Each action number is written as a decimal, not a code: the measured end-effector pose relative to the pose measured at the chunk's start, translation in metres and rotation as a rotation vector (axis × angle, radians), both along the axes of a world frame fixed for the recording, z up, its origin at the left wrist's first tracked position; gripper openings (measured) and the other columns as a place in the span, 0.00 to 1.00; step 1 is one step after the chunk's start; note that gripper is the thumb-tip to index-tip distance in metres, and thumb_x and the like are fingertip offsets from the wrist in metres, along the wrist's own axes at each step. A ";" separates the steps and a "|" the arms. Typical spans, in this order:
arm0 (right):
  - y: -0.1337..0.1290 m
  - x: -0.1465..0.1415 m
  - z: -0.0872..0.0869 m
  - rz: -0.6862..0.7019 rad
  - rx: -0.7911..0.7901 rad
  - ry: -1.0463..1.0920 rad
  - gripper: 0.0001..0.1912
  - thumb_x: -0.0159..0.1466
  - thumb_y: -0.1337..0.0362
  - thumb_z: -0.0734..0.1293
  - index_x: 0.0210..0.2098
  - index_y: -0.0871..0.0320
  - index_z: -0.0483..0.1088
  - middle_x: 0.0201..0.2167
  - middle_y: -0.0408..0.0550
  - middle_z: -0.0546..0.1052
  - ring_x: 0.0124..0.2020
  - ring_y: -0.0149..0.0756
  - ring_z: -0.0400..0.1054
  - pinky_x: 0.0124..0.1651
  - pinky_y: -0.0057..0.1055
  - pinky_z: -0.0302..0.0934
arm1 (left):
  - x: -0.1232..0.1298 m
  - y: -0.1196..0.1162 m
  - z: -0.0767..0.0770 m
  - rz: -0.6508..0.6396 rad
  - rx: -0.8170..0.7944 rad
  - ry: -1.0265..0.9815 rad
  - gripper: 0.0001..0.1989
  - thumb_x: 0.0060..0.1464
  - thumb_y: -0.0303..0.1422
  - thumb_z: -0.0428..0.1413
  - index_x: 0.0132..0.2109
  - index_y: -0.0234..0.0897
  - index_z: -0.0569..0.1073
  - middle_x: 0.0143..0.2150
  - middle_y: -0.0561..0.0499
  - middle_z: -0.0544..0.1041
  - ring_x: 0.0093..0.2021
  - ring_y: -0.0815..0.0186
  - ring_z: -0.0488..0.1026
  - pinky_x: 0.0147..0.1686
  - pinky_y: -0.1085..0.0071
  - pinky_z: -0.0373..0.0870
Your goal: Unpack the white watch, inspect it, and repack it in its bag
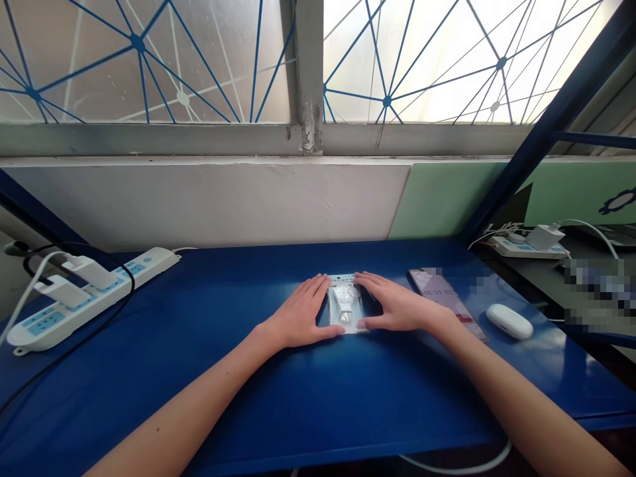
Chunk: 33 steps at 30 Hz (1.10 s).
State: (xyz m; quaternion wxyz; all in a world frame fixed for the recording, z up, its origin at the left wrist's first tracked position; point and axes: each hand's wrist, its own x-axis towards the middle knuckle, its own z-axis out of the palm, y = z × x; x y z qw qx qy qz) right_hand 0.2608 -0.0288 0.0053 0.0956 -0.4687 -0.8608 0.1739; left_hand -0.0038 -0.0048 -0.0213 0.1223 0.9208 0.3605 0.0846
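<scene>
A small clear plastic packet (347, 317) with a printed header strip lies flat on the blue desk (223, 411). Inside it is a whitish, see-through item whose kind I cannot make out. My left hand (301, 315) rests along the packet's left side, fingertips at the upper left corner and thumb at the lower left. On the opposite side, my right hand (392, 301) mirrors it, with fingertips at the upper right corner and thumb at the lower right. Both hands have their fingers stretched out, and neither is closed around the packet.
A phone (444, 298) showing a timer lies right of my right hand, partly behind my forearm. Beyond it sits a white earbud case (509, 321). At the left is a white power strip (94, 298) with plugged-in chargers and a black cable (106, 321). Blue frame posts (517, 179) bound the desk.
</scene>
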 end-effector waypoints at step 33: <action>0.010 0.018 -0.004 -0.023 -0.020 -0.001 0.52 0.52 0.35 0.67 0.67 0.58 0.54 0.67 0.58 0.57 0.67 0.58 0.49 0.65 0.52 0.51 | -0.012 0.015 0.007 0.006 -0.028 -0.021 0.42 0.55 0.60 0.47 0.68 0.39 0.56 0.69 0.44 0.55 0.69 0.50 0.49 0.64 0.54 0.51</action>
